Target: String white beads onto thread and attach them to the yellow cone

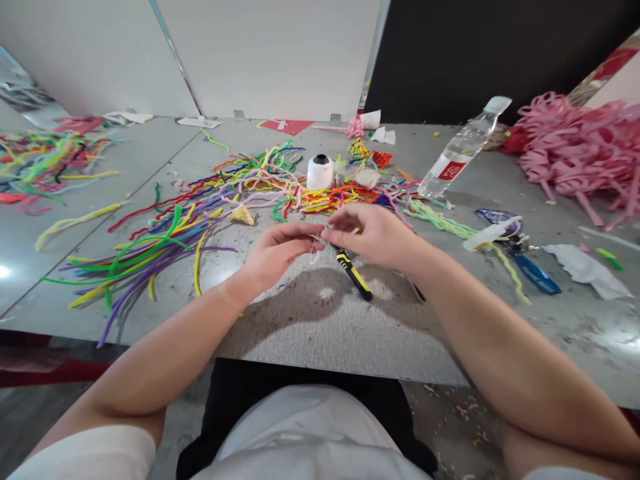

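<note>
My left hand [280, 255] and my right hand [373, 233] meet above the grey table, fingertips almost touching. Both are closed in a pinch around a thin pale strand [314, 257], which hangs in a small curl under the fingers. Just below my right hand lies a tool with a black and yellow handle [356, 275]; its far end is partly hidden by the hand. Beyond the fingers stands a white spool-like thing [320, 175] with a dark top, among short coloured fuzzy stems [327, 200].
Long fuzzy stems [145, 267] spread at left, with another heap [55, 163] farther off. A water bottle [457, 157] leans at right, near a pile of pink loops [575, 147]. Crumpled tissue [587, 267] and a blue strap [537, 272] lie to the right.
</note>
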Tool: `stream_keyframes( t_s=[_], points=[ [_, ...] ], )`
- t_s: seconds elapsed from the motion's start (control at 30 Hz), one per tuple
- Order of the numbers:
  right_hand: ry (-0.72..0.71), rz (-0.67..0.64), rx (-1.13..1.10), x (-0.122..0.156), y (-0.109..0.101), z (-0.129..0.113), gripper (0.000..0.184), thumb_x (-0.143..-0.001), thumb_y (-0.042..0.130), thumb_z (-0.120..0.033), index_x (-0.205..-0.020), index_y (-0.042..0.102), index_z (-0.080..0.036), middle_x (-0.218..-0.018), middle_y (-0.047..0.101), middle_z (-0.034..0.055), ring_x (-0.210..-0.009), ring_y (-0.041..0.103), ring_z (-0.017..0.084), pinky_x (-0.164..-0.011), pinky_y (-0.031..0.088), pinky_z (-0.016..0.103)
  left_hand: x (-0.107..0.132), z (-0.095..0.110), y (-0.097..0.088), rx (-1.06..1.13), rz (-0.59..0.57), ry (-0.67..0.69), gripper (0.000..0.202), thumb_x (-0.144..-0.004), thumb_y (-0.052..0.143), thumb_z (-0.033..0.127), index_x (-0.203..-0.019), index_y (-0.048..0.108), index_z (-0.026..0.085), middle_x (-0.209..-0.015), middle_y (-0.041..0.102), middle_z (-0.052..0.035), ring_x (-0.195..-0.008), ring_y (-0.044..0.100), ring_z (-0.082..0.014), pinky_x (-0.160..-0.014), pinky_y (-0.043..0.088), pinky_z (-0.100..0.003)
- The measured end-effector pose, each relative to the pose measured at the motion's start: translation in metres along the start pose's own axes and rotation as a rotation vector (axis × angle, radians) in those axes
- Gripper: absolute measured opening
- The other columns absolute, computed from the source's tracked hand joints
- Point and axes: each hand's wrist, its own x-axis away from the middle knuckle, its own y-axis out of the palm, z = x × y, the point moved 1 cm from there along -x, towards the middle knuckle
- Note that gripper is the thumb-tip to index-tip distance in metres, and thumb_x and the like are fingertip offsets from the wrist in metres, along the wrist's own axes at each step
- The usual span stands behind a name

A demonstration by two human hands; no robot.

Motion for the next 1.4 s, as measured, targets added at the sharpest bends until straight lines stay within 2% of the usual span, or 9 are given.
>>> stream_keyframes(
  t_s=[0.07, 0.2, 0.37, 0.57, 0.77, 0.93, 1.1, 1.2, 1.4],
  points=[
    [0.018, -0.039, -0.103, 0.018, 0.013, 0.002, 0.038, -0.08, 0.093, -0.054, -0.097, 0.077, -0.023, -0.092, 0.083, 0.006, -0.085, 0.076, 0.025, -0.075, 0.058, 0.038, 0.002, -0.004, 0.002, -0.014, -0.008, 0.014, 0.022, -0.075, 0.093, 0.022, -0.096, 0.091, 0.028, -0.097, 0.087, -0.0039, -0.09, 0.08, -0.0184, -0.087, 0.063, -0.034],
    [0.08, 0.035, -0.197, 0.037, 0.025, 0.014, 0.033, -0.086, 0.085, -0.056, -0.09, 0.079, -0.023, -0.084, 0.08, 0.0045, -0.074, 0.069, 0.022, -0.07, 0.054, 0.038, 0.005, -0.015, 0.003, -0.109, -0.027, 0.025, 0.02, -0.079, 0.096, 0.031, -0.098, 0.091, 0.03, -0.102, 0.088, -0.0039, -0.095, 0.08, -0.0191, -0.094, 0.063, -0.037],
    [0.067, 0.096, -0.195, 0.039, 0.023, 0.024, 0.025, -0.089, 0.08, -0.048, -0.088, 0.08, -0.024, -0.08, 0.077, 0.0038, -0.072, 0.066, 0.021, -0.069, 0.052, 0.038, 0.004, -0.019, 0.0, -0.166, -0.031, -0.002, 0.025, -0.077, 0.097, 0.033, -0.101, 0.091, 0.029, -0.104, 0.088, -0.0045, -0.091, 0.08, -0.0177, -0.091, 0.064, -0.035],
    [0.016, 0.159, -0.298, 0.042, 0.029, 0.034, 0.025, -0.098, 0.072, -0.049, -0.091, 0.078, -0.026, -0.085, 0.077, 0.0037, -0.078, 0.069, 0.022, -0.074, 0.054, 0.038, 0.004, -0.013, 0.002, -0.262, -0.013, 0.016, 0.027, -0.08, 0.095, 0.033, -0.106, 0.09, 0.026, -0.11, 0.088, -0.0069, -0.093, 0.081, -0.0206, -0.093, 0.065, -0.038],
    [0.061, 0.255, -0.442, 0.046, 0.037, 0.033, 0.02, -0.088, 0.082, -0.044, -0.088, 0.077, -0.024, -0.083, 0.076, 0.0025, -0.076, 0.066, 0.019, -0.073, 0.052, 0.036, 0.004, -0.015, 0.002, -0.215, -0.042, -0.014, 0.026, -0.081, 0.094, 0.033, -0.105, 0.09, 0.025, -0.099, 0.087, -0.0055, -0.088, 0.079, -0.0177, -0.087, 0.063, -0.033],
    [0.113, 0.228, -0.531, 0.047, 0.04, 0.03, 0.024, -0.083, 0.086, -0.045, -0.086, 0.075, -0.024, -0.079, 0.071, 0.001, -0.071, 0.061, 0.017, -0.066, 0.045, 0.033, 0.004, -0.012, 0.002, -0.2, -0.041, -0.009, 0.028, -0.08, 0.096, 0.033, -0.105, 0.089, 0.021, -0.101, 0.086, -0.006, -0.091, 0.078, -0.0167, -0.089, 0.062, -0.031],
    [0.083, 0.145, -0.595, 0.049, 0.044, 0.027, 0.02, -0.082, 0.087, -0.042, -0.085, 0.074, -0.026, -0.092, 0.075, 0.003, -0.086, 0.065, 0.02, -0.077, 0.05, 0.037, 0.005, -0.01, 0.003, -0.174, -0.091, 0.057, 0.024, -0.082, 0.094, 0.029, -0.103, 0.087, 0.02, -0.101, 0.086, -0.0053, -0.093, 0.079, -0.0158, -0.09, 0.063, -0.029],
    [0.095, 0.091, -0.597, 0.049, 0.046, 0.027, 0.02, -0.085, 0.085, -0.044, -0.088, 0.074, -0.027, -0.092, 0.076, 0.0029, -0.091, 0.068, 0.023, -0.081, 0.053, 0.039, 0.005, -0.011, 0.002, -0.18, -0.107, 0.085, 0.021, -0.084, 0.093, 0.027, -0.102, 0.086, 0.02, -0.1, 0.086, -0.0052, -0.094, 0.081, -0.016, -0.091, 0.065, -0.029],
    [0.084, 0.029, -0.595, 0.046, 0.047, 0.033, 0.023, -0.089, 0.084, -0.047, -0.089, 0.072, -0.026, -0.088, 0.072, 0.001, -0.088, 0.067, 0.021, -0.084, 0.052, 0.04, 0.005, -0.009, 0.003, -0.233, -0.096, 0.105, 0.021, -0.085, 0.091, 0.027, -0.102, 0.085, 0.018, -0.099, 0.086, -0.0064, -0.094, 0.082, -0.0176, -0.092, 0.068, -0.032]
  ],
)
